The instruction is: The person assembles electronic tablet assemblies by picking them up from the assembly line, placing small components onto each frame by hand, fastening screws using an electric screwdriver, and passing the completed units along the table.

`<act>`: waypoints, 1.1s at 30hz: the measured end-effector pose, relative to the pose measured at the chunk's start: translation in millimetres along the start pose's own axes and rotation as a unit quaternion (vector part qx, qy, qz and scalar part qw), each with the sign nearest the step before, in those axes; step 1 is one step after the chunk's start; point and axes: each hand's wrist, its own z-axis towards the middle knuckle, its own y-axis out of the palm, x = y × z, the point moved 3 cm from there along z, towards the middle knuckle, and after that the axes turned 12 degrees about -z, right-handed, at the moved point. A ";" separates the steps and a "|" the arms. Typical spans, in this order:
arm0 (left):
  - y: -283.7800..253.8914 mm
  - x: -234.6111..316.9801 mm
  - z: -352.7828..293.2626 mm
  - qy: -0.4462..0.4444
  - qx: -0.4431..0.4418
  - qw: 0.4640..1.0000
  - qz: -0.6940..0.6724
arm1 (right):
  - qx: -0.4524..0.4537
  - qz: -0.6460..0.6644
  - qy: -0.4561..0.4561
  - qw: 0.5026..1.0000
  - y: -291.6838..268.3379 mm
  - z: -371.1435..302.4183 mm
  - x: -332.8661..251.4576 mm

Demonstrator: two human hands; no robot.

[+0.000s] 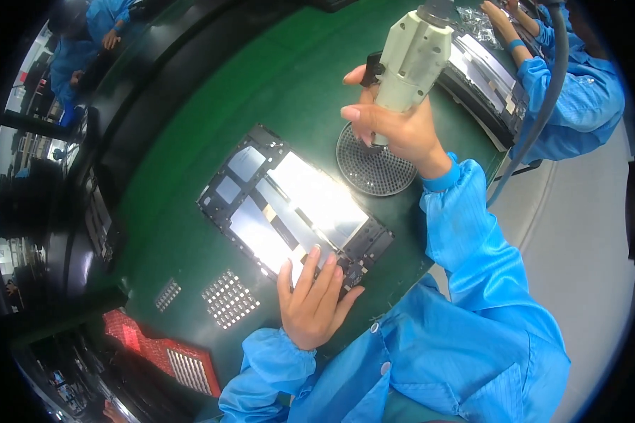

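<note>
My right hand [402, 134] is wrapped around a pale powered screwdriver [409, 67], held with its nose down. The tool's lower end is over a round dark dish with a grid of holes [384, 173]; whether the tip touches it is hidden by my fingers. My left hand [312, 299] rests with fingers stretched on the near edge of a flat, black-framed electronic device [317, 197]. Shiny silver plates fill much of that device, and it lies at a slant on the green table [169, 225].
Small silver pieces sit in a block [231, 299] and a smaller strip [167, 295] at the left. A red tray [190, 363] holds silver strips. A device stack [483, 84] stands far right, beside a grey cable [554, 84]. Co-workers in blue sleeves [564, 92] are nearby.
</note>
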 end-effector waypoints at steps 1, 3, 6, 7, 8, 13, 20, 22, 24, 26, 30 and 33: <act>-0.4 -0.1 0.3 -0.001 0.001 1.000 0.000 | -0.004 -0.008 0.001 1.000 1.3 0.2 0.2; -1.5 -0.3 0.6 -0.003 0.001 1.000 0.002 | -0.009 -0.014 0.002 1.000 4.4 0.1 -0.4; 0.6 -1.8 2.0 -0.002 0.001 1.000 -0.003 | -0.013 -0.029 0.004 0.999 4.4 -0.8 2.6; 0.7 -2.1 2.5 -0.003 -0.001 1.000 -0.005 | -0.016 -0.034 0.002 0.999 4.7 -0.5 3.4; 0.8 -2.3 2.6 -0.004 -0.003 1.000 -0.008 | -0.016 -0.034 0.003 0.999 4.6 -0.5 4.5; 2.4 -1.7 2.5 -0.003 -0.003 1.000 -0.007 | -0.019 -0.026 0.015 0.999 3.1 -1.5 5.9; 1.0 -0.1 1.1 -0.012 -0.007 1.000 0.001 | -0.029 -0.036 0.021 0.999 6.5 -4.9 3.9; 2.2 -3.6 -1.4 -0.015 -0.003 1.000 -0.007 | -0.006 -0.016 0.012 1.000 11.9 -7.0 7.4; -5.5 -6.3 -6.5 -0.013 0.015 1.000 -0.011 | 0.017 -0.058 0.003 0.998 14.3 -10.8 -0.6; -8.8 -9.3 -0.1 -0.001 0.033 0.999 -0.013 | 0.036 -0.102 -0.054 0.993 3.5 -16.5 -14.2; -42.5 -12.0 -5.6 -0.036 0.053 0.997 -0.032 | -0.009 -0.055 -0.078 0.995 -2.4 -17.3 -9.7; -104.3 -55.6 -45.5 -0.111 0.108 0.985 0.081 | -0.027 -0.076 -0.083 0.993 4.2 -13.0 -4.7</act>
